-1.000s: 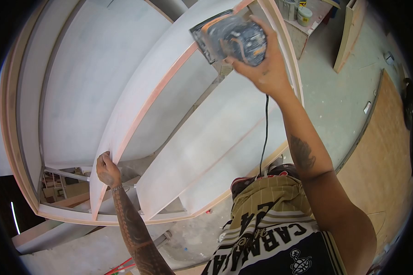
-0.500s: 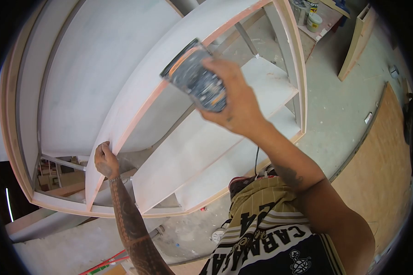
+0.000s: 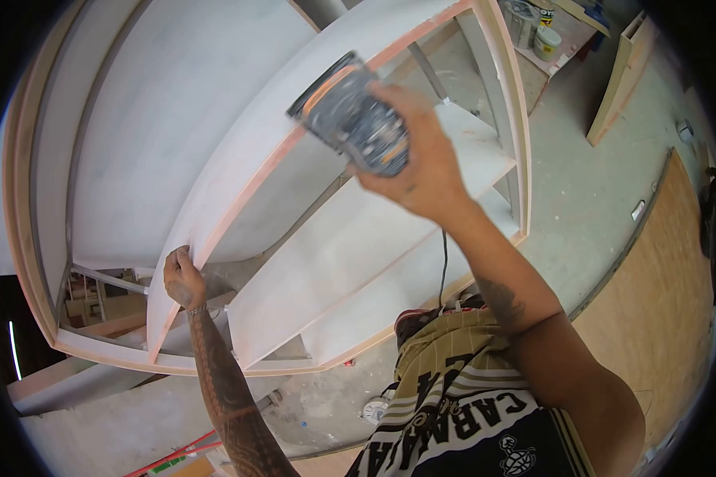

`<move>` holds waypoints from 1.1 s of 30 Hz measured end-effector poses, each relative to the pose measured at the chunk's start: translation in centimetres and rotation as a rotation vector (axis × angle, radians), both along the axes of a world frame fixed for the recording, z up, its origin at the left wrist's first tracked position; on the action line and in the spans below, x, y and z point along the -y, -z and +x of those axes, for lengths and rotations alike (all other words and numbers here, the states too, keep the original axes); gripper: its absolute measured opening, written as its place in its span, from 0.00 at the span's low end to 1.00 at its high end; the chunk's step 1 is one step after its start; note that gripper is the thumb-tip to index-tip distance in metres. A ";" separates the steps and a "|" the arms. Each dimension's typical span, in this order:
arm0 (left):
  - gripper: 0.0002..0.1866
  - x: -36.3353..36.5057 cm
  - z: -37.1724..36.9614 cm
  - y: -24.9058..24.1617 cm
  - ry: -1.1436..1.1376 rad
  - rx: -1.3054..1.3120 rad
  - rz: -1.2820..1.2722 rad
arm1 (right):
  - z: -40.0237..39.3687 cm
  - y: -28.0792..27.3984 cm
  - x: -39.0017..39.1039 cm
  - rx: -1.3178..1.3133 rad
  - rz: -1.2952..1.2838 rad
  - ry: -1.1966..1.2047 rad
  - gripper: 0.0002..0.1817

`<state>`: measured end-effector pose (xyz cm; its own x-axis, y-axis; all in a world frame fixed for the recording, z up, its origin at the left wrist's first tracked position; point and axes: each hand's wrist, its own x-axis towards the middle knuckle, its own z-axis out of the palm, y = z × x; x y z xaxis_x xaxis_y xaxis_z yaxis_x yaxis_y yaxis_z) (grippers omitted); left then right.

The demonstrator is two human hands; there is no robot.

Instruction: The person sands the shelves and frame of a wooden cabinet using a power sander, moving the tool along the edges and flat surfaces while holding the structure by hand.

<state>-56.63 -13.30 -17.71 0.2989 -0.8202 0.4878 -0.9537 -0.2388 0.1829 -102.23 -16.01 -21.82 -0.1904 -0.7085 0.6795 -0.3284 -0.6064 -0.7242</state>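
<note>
A dusty black and orange power sander point(image 3: 356, 119) is wrapped in my right hand point(image 3: 423, 151). Its flat pad meets the pinkish upper edge point(image 3: 256, 184) of a white curved board, part of a large white frame. Further down the same board, my left hand point(image 3: 184, 280) grips the edge, thumb and fingers around it. A thin black cord point(image 3: 444, 262) hangs below my right wrist. The far side of the sander's pad is hidden.
White shelf panels point(image 3: 294, 278) lie inside the frame, with a pale wood rim point(image 3: 527, 159) around it. At upper right, tubs point(image 3: 546, 43) stand on a dusty table. A brown plywood sheet point(image 3: 652, 270) lies to the right on the concrete floor.
My right hand and the sander have moved a little up and to the right along the board's edge. My left hand keeps its hold in the same place.
</note>
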 end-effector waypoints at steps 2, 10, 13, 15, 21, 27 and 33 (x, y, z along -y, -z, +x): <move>0.20 0.1 0.1 0.2 0.007 0.009 -0.008 | -2.0 0.2 1.3 0.041 0.004 0.036 0.48; 0.21 0.1 0.1 0.1 0.013 0.015 -0.022 | -8.0 -0.8 4.0 0.260 0.096 0.161 0.46; 0.21 0.2 0.4 0.3 0.021 0.017 -0.039 | -7.3 -0.4 3.6 0.299 0.139 0.117 0.48; 0.21 0.2 0.5 0.4 0.024 0.012 -0.036 | -5.8 0.2 3.2 0.265 0.075 0.116 0.47; 0.20 0.1 0.6 0.4 0.018 0.037 -0.034 | -2.5 -0.1 1.6 0.090 0.031 0.072 0.48; 0.20 0.2 0.3 0.3 0.032 0.037 -0.027 | -5.7 0.5 3.3 0.174 0.040 0.170 0.51; 0.21 0.1 0.1 0.3 -0.003 0.020 -0.030 | -1.6 0.9 1.6 0.285 0.018 0.094 0.50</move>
<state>-56.48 -13.45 -18.00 0.2914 -0.8043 0.5178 -0.9565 -0.2363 0.1713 -103.80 -17.64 -22.70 -0.4373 -0.6902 0.5766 -0.1645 -0.5689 -0.8058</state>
